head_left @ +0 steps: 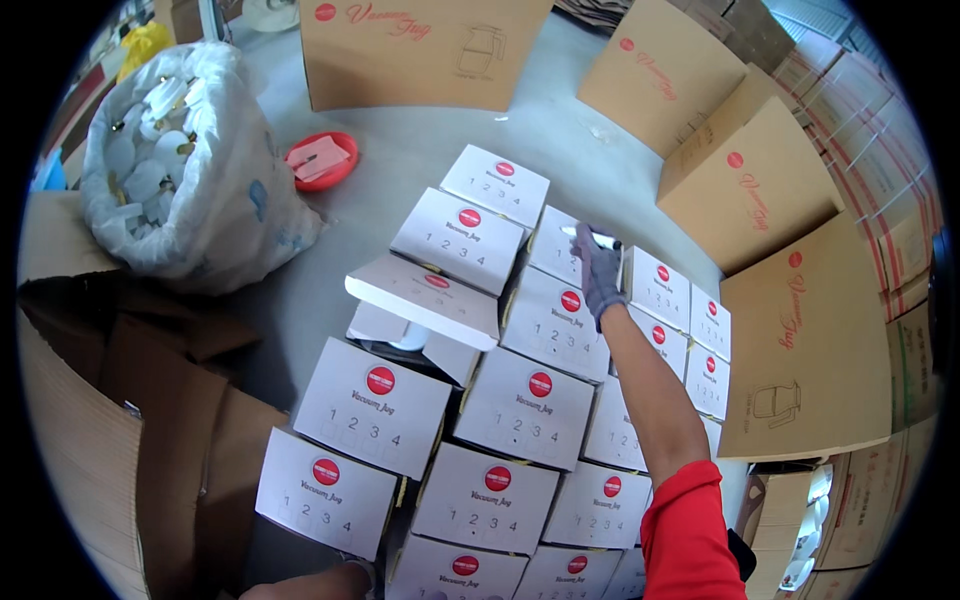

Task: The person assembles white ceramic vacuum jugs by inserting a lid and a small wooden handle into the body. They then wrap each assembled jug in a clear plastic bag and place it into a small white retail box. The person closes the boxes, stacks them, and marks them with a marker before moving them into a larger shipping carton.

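My right hand (600, 268), in a grey glove, is closed around a white marker (604, 240) with a dark end. It is over the top of a white carton (553, 243) near the far end of several rows of matching cartons, each with a red round mark and a line of digits. At the lower edge, my left forearm (315, 583) reaches in beside the nearest cartons (325, 492); the left fingers are hidden. One carton in the left row has its lid (425, 297) raised, with something pale (410, 338) showing inside.
A plastic-lined sack (250, 190) of whitish parts stands at the left, beside a red basin (325, 162) holding pink paper. Large brown cartons (410, 60) line the far and right sides. Opened brown cardboard (170, 430) lies at the left.
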A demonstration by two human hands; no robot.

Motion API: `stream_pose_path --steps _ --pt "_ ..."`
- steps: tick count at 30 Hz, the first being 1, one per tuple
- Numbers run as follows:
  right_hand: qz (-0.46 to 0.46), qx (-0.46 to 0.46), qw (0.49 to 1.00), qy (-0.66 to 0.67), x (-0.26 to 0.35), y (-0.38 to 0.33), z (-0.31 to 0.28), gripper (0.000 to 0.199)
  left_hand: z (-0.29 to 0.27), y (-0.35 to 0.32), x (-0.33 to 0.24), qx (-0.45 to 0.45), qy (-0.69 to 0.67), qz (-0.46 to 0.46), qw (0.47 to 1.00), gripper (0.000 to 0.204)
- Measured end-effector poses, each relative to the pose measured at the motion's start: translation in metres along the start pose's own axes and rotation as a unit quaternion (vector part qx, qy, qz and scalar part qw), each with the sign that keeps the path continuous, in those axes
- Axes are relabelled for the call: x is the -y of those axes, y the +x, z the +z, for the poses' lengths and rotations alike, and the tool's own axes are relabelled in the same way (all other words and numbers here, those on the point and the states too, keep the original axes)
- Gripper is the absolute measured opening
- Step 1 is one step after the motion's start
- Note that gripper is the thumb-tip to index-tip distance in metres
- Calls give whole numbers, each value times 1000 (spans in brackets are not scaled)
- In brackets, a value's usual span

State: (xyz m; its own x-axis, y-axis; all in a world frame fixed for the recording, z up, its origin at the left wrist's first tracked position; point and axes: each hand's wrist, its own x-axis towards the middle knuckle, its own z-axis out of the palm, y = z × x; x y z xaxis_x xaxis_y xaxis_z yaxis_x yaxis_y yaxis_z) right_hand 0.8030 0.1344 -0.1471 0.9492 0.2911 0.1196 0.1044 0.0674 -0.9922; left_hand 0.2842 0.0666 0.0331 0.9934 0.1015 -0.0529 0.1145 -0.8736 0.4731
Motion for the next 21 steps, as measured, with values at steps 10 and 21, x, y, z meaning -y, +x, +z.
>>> stream_pose_path --steps 10,21 --pt "10 108 990 -87 -30 25 123 27 6 4 26 -11 -9 3 1000 37" --pt "36 90 995 29 -26 12 135 19 14 7 34 -4 -5 5 1000 36"
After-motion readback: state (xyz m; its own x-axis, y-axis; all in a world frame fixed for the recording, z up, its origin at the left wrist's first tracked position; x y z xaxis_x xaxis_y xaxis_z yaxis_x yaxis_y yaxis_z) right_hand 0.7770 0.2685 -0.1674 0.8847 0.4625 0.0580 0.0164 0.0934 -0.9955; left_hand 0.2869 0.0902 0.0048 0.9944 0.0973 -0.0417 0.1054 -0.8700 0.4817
